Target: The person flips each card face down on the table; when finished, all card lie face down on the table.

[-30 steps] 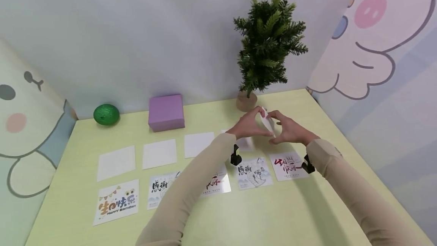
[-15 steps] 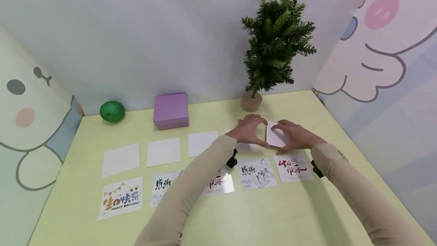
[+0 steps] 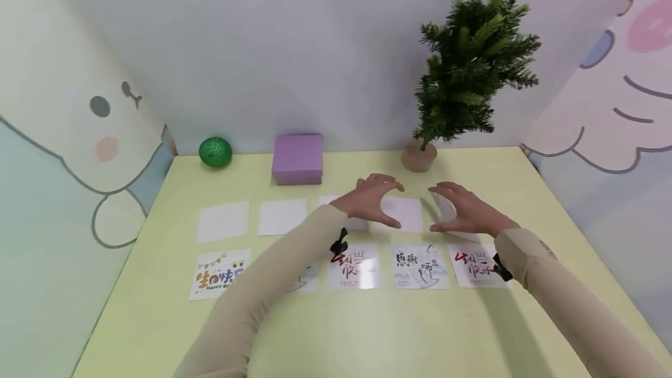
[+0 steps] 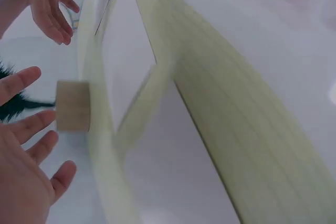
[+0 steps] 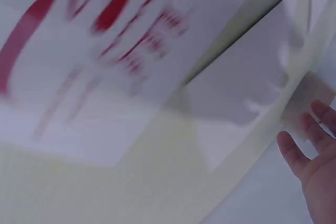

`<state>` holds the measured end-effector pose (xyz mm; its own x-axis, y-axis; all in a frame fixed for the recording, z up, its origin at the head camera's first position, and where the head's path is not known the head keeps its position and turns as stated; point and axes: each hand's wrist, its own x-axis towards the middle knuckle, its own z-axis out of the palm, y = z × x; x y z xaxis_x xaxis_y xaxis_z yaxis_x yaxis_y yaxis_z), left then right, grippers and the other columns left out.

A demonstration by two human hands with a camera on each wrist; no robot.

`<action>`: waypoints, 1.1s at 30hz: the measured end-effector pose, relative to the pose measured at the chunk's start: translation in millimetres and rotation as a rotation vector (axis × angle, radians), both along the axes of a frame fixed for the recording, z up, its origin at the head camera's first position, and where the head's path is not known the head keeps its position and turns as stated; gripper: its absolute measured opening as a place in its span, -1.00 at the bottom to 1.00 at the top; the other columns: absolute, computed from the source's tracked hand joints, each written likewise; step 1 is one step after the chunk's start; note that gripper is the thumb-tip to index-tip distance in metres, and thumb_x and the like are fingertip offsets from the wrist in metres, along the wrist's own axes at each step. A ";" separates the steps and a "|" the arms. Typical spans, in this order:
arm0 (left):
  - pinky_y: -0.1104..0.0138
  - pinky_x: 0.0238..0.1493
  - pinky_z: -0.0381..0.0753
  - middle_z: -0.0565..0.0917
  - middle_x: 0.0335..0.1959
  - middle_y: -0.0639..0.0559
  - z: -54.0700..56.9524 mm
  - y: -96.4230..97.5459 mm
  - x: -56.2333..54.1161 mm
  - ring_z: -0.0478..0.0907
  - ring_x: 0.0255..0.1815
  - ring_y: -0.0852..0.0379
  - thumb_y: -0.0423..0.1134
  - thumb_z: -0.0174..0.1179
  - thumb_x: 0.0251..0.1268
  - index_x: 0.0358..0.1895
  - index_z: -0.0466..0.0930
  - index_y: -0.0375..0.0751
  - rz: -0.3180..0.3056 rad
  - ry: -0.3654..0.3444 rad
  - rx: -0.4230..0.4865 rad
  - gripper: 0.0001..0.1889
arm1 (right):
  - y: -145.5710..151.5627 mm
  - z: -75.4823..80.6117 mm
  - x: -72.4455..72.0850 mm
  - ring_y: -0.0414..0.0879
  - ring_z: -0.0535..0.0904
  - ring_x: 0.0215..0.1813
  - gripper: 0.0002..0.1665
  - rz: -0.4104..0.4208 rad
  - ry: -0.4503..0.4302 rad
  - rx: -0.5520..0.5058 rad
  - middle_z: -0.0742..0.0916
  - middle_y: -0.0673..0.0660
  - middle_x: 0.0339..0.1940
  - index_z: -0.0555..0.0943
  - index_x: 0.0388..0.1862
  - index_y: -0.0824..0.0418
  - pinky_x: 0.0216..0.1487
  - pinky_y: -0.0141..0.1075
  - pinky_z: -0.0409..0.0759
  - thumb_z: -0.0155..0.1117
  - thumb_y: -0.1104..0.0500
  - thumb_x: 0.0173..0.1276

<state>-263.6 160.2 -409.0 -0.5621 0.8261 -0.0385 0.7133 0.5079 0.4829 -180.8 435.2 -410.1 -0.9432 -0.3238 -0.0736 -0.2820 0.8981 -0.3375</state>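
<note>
My left hand (image 3: 368, 200) hovers over the back row of blank white cards, thumb and fingers spread in a wide curve around nothing. Beneath its fingertips is a white card (image 3: 406, 214). My right hand (image 3: 472, 212) faces it with spread fingers, partly hiding the white card (image 3: 445, 207) at the row's right end. In the right wrist view this card (image 5: 236, 72) lies flat in the hand's shadow, and the fingers are apart from it. A card with red lettering (image 3: 475, 261) lies nearer, below the right hand.
Farther left in the back row lie white cards (image 3: 282, 216). The front row has printed cards, including a colourful birthday card (image 3: 217, 273) and one with black lettering (image 3: 420, 267). A purple box (image 3: 297, 159), green egg-shaped ornament (image 3: 215, 152) and small tree (image 3: 472, 69) stand along the wall.
Both hands lowered a tilted white card to the right end of the back row, then let go and moved apart. The head view has swung left.
</note>
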 end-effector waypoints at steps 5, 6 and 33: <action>-0.11 0.43 0.07 0.23 0.48 0.02 13.1 -92.7 13.3 0.09 0.51 0.00 0.31 0.44 -0.20 0.44 0.23 0.08 0.080 0.007 -0.001 0.03 | -81.7 4.6 -14.1 0.28 0.27 0.40 0.16 0.140 0.098 -0.091 0.37 0.32 0.41 0.27 0.44 0.20 0.35 0.25 0.21 0.48 -0.32 -0.03; -0.11 0.43 0.07 0.24 0.48 0.01 14.9 -113.1 18.2 0.10 0.51 -0.01 0.29 0.46 -0.22 0.44 0.22 0.07 0.105 0.012 -0.006 0.05 | -100.7 5.1 -15.4 0.25 0.28 0.41 0.18 0.171 0.107 -0.097 0.38 0.31 0.40 0.27 0.44 0.20 0.37 0.23 0.21 0.47 -0.35 -0.04; -0.17 0.10 0.35 0.39 0.33 -0.18 -35.0 -304.6 71.8 0.30 0.35 -0.18 0.06 0.63 -0.47 0.40 0.29 -0.25 0.464 0.075 -0.188 0.16 | -348.8 -21.8 -5.4 0.01 0.38 0.09 0.33 0.373 0.068 0.193 0.55 0.16 0.06 0.26 0.44 0.21 0.17 -0.11 0.38 0.44 -0.50 -0.20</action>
<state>-191.8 -144.3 -444.0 -0.8752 0.4716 -0.1084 0.4212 0.8528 0.3088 -186.1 86.4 -432.0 -0.7687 -0.6305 -0.1077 -0.6158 0.7750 -0.1423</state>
